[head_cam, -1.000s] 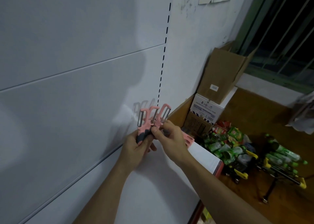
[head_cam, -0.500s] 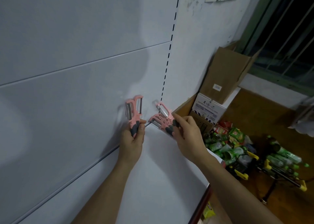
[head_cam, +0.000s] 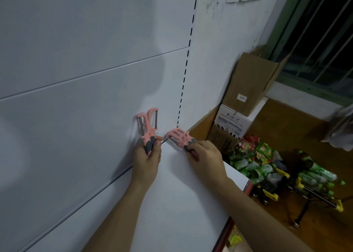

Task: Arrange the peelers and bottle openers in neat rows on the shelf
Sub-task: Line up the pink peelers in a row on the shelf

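Pink peelers (head_cam: 148, 122) stand gripped in my left hand (head_cam: 147, 162); my right hand (head_cam: 205, 156) holds a second bunch (head_cam: 178, 136) low at the shelf (head_cam: 181, 194) back corner. I'm placing; next, release them squarely aligned.

Only the person's arms show. The left forearm (head_cam: 118, 213) and right forearm (head_cam: 257, 213) are bare skin right down to the frame's bottom edge. The left hand (head_cam: 147, 162) and right hand (head_cam: 205, 156) are bare as well, the left thumbnail trimmed short and plain
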Demonstrator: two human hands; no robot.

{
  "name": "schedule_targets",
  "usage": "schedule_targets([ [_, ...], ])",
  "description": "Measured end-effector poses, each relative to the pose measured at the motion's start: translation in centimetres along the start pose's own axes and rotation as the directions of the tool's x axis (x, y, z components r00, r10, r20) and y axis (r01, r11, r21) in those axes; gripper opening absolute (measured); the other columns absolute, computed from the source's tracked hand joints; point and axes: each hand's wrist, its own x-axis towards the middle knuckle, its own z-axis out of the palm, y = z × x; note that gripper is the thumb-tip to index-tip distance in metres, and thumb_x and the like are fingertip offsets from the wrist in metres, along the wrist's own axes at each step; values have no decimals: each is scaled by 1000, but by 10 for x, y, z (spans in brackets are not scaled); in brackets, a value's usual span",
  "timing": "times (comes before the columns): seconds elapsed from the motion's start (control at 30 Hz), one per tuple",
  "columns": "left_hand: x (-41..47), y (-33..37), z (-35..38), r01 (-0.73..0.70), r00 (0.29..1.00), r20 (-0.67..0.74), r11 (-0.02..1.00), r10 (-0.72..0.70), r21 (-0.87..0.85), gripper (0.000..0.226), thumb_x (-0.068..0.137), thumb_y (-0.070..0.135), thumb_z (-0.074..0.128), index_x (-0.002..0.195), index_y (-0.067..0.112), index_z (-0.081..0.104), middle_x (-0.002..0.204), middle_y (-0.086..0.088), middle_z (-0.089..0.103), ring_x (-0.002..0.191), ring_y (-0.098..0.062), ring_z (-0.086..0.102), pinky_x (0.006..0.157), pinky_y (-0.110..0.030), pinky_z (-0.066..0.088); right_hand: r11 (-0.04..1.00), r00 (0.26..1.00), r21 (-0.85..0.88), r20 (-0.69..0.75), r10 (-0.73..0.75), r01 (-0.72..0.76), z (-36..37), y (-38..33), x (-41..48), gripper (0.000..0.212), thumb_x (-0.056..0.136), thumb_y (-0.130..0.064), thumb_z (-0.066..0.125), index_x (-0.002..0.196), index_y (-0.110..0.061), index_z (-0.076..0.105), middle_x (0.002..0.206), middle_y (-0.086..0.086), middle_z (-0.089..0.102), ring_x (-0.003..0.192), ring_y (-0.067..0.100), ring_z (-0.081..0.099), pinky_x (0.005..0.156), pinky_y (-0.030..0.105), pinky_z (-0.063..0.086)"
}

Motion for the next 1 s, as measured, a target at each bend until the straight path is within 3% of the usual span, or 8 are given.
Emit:
schedule_targets([
  [0.17,0,-3,-1,1,1000,1,1000,-1,0,23,91,48,60,98,29,71,59,8,43,52,-13,34,49,-29,30,997,999,-65,20,-35,36,3,-1,1,19,78,-4,79,93,-16,79,91,-2,74,82,24,60,66,38,52],
  [0.4,-1,0,0,24,1000,12,999,-24,-24,23,88,48,61,98,30,72,60,8,43,52,-12,34,49,-27,29,1000,1000,-3,18,-24,24,3,0,0,13,85,-12,78,98,-15,78,96,0,70,92,23,58,76,36,50],
  [0.63,-7,13,2,27,995,99,997,-20,-73,14,77,24,56,87,34,54,70,-8,38,59,-18,29,47,-26,29,999,999,-41,34,-25,26,4,-1,0,13,89,-17,75,101,-18,77,99,0,69,94,25,57,74,38,47],
  [0.77,-9,13,2,58,992,115,997,-51,-55,14,88,21,59,89,34,56,75,-8,54,57,-20,41,49,-26,37,998,999,-63,-35,-33,31,1,-6,0,15,90,-25,75,103,-18,76,105,1,67,97,23,55,74,32,35],
  [0.87,-10,17,1,37,985,172,999,-29,-40,5,93,31,62,93,33,66,80,-1,66,62,-18,57,56,-26,48,989,992,148,-118,45,-27,-2,-23,4,12,92,-27,73,102,-19,75,98,-5,66,91,13,55,72,25,41],
  [0.93,-13,20,1,-23,972,233,999,16,29,18,93,43,61,98,30,71,83,-3,71,64,-19,65,58,-27,52,903,987,408,-29,157,-132,-4,-39,9,11,97,-30,66,102,-24,73,93,-15,63,87,8,57,70,22,44],
  [1.0,-15,26,2,-51,960,277,998,38,41,21,93,47,59,102,33,72,87,-5,73,65,-21,67,59,-29,54,763,978,612,130,162,-208,-4,-51,14,18,102,-25,57,99,-15,71,90,-7,64,84,16,61,71,35,52],
])
